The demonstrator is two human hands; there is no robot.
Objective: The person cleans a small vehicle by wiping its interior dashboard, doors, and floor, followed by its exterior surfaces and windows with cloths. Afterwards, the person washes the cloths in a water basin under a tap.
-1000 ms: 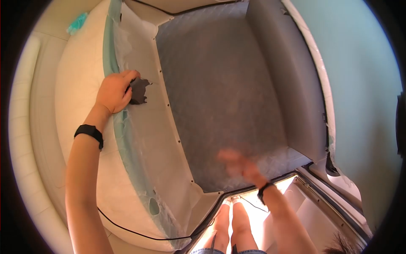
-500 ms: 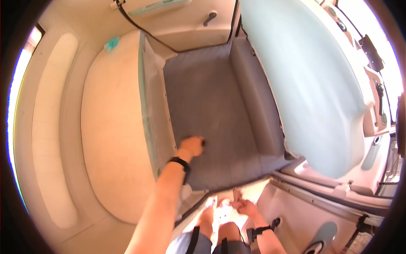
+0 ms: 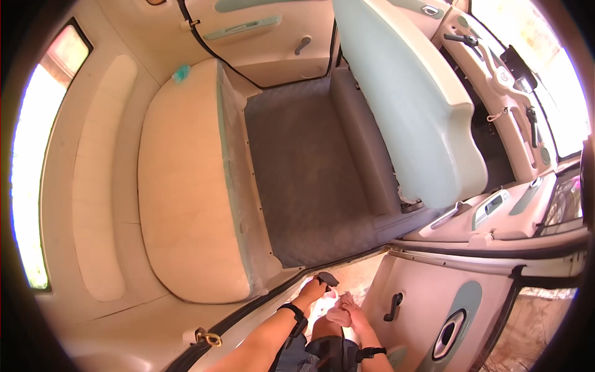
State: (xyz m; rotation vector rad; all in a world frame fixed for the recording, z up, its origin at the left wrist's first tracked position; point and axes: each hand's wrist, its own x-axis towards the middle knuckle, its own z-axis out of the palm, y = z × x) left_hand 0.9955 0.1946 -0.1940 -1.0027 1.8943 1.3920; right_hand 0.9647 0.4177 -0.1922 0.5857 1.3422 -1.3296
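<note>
My left hand (image 3: 312, 291), a black band on its wrist, is closed round a dark grey object (image 3: 328, 279) with a rounded end; its exact kind does not show. It is just outside the door sill, above my knees. Close beside it, my right hand (image 3: 356, 315) grips a crumpled pinkish cloth (image 3: 339, 314). The two hands are near each other but look apart. Beyond them lies the grey floor mat (image 3: 304, 167) of a vehicle cabin, between a cream rear seat (image 3: 186, 186) and a pale blue front seat back (image 3: 409, 111).
The open door (image 3: 427, 297) with its window crank (image 3: 393, 307) stands at my right. A teal crumpled piece (image 3: 181, 74) lies on the rear seat's far end. Handlebars (image 3: 489, 56) are at the front. A brass-coloured latch (image 3: 208, 337) sits by the door frame.
My left hand has drawn back from over the floor mat to beside my right hand, still holding the dark object. The view has shifted, showing more of the front handlebars and open door.
</note>
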